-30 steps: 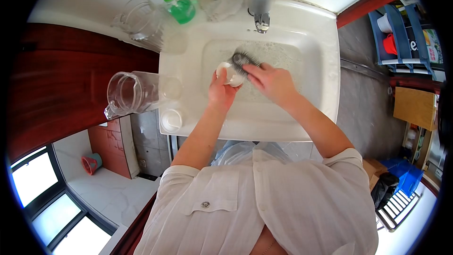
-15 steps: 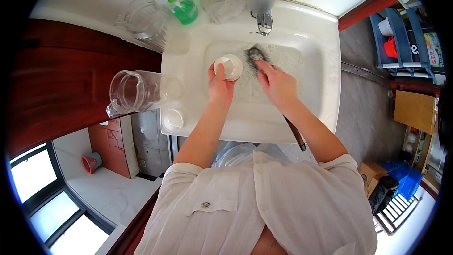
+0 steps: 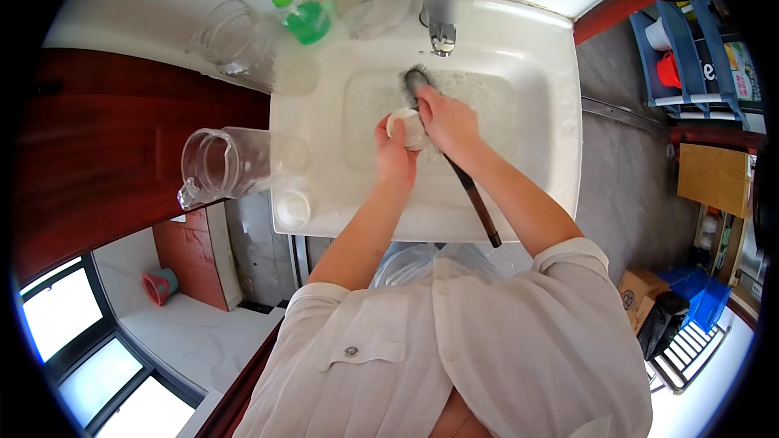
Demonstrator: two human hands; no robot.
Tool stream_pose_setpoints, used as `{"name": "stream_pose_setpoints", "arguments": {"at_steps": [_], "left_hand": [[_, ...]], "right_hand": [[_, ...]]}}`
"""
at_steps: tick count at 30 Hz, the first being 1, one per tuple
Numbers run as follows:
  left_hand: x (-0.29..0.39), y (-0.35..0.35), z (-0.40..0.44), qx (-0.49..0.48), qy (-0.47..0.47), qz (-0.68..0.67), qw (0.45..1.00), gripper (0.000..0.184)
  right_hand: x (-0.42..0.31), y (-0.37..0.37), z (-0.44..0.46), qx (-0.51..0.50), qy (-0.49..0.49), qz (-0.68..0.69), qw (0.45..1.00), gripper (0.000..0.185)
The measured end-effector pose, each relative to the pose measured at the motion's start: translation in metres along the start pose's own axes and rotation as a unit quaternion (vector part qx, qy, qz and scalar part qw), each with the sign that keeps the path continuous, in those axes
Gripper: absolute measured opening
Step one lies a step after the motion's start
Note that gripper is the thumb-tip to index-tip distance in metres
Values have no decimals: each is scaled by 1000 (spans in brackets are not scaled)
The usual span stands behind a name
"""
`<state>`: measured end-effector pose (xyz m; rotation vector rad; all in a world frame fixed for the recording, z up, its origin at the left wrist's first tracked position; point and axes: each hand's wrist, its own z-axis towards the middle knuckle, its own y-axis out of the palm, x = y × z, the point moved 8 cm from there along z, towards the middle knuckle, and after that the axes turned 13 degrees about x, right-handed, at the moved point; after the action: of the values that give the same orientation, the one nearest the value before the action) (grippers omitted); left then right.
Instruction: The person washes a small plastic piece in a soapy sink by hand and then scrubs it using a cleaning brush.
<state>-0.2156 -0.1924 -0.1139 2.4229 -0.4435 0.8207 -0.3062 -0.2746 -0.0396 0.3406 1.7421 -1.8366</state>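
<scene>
Over the sink (image 3: 561,113), with its tap (image 3: 441,4) at 12 o'clock, the left hand (image 3: 396,154) grasps a small round white piece (image 3: 415,131) near the middle. At that hand's 2 o'clock, the right hand (image 3: 449,120) grips a brush (image 3: 416,79), bristles pointing to 11, dark handle to 5. Another white piece (image 3: 293,208) sits at the sink's 8 o'clock, a green pump bottle (image 3: 308,23) at 10.

Round white lid (image 3: 411,131); dark long-handled brush (image 3: 467,186) slanting beside it.
</scene>
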Motion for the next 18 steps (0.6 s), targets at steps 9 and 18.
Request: {"name": "stream_pose_setpoints", "arguments": {"at_steps": [9,18], "left_hand": [[4,0,-7,-7,-59,33,998,36],[14,-12,7,43,-142,41,988,33]], "right_hand": [[10,-5,6,12,-25,-2,1000,15],[-12,-29,-28,56,-264,-59,961,20]]}}
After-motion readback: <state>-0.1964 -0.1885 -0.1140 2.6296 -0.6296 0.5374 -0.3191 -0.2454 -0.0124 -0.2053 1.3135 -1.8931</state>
